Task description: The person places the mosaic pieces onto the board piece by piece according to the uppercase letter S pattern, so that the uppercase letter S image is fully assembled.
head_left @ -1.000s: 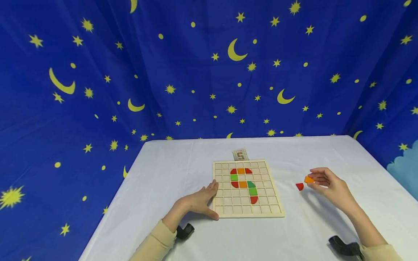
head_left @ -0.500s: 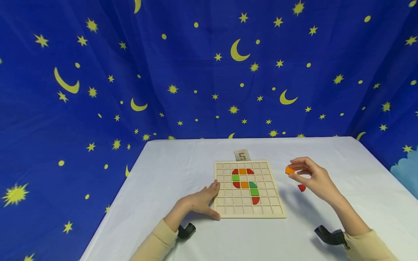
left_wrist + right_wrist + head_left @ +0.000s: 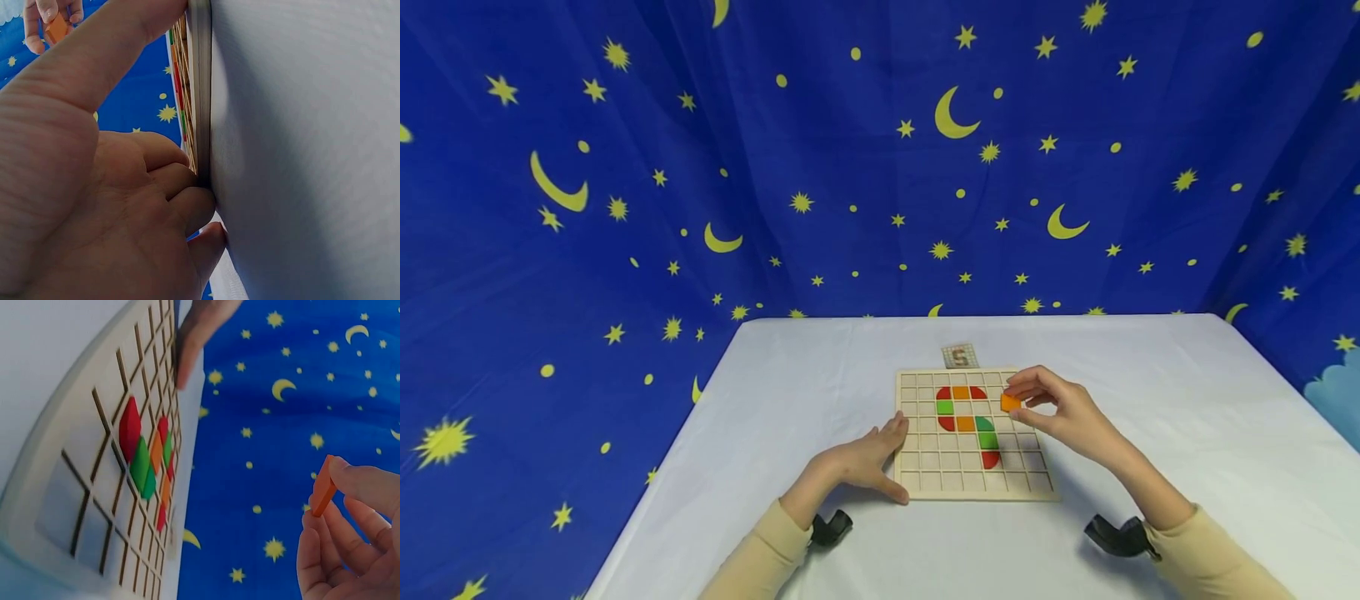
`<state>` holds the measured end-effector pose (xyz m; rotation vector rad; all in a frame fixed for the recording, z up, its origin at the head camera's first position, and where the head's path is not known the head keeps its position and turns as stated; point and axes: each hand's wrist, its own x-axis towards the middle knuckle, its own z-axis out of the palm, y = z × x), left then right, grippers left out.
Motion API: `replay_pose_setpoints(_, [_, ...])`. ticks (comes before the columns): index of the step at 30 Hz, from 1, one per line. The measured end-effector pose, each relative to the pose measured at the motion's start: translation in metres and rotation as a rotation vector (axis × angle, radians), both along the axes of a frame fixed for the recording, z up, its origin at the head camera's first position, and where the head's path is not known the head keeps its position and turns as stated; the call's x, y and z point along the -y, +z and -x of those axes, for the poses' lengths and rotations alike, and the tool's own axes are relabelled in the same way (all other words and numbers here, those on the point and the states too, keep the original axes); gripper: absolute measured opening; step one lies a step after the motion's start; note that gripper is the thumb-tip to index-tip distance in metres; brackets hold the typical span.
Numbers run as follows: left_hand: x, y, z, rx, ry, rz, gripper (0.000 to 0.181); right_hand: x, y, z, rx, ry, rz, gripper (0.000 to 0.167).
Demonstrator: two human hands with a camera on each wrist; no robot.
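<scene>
Between thumb and fingers, my right hand (image 3: 1071, 417) pinches an orange square tile (image 3: 1010, 403) above the right part of the wooden grid board (image 3: 928, 482). In the right wrist view the orange tile (image 3: 324, 487) is held at its edge, apart from the board. My left hand (image 3: 861, 465) rests against the board's left side, thumb at the near corner and fingers extended along the edge. Several red, orange and green tiles lie in the board's cells in a curving line, among them a green square (image 3: 988, 440) and a red rounded tile (image 3: 991, 460) lowest.
A small pattern card (image 3: 960, 357) showing a tiled shape lies just beyond the board's far edge. White cloth (image 3: 820, 358) covers the table, and a blue curtain (image 3: 850, 150) with stars and moons hangs behind. Black wrist mounts (image 3: 1116, 536) sit below the forearms.
My right hand has carried the orange tile leftward from the table's right side to over the board. The loose red tile there is now hidden from view. My left hand stays at the board.
</scene>
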<state>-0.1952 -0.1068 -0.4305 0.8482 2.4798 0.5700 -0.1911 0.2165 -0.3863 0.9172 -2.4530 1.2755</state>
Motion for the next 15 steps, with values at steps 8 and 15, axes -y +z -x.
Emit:
replay_pose_setpoints(8, [0.0, -0.003, 0.002, -0.016, -0.011, -0.009, 0.114, 0.019, -0.011, 0.001, 0.06, 0.067, -0.016, 0.036])
replay_pose_setpoints(15, [0.0, -0.004, 0.002, -0.019, -0.001, -0.005, 0.114, 0.033, -0.026, 0.0, 0.136, 0.131, -0.051, 0.034])
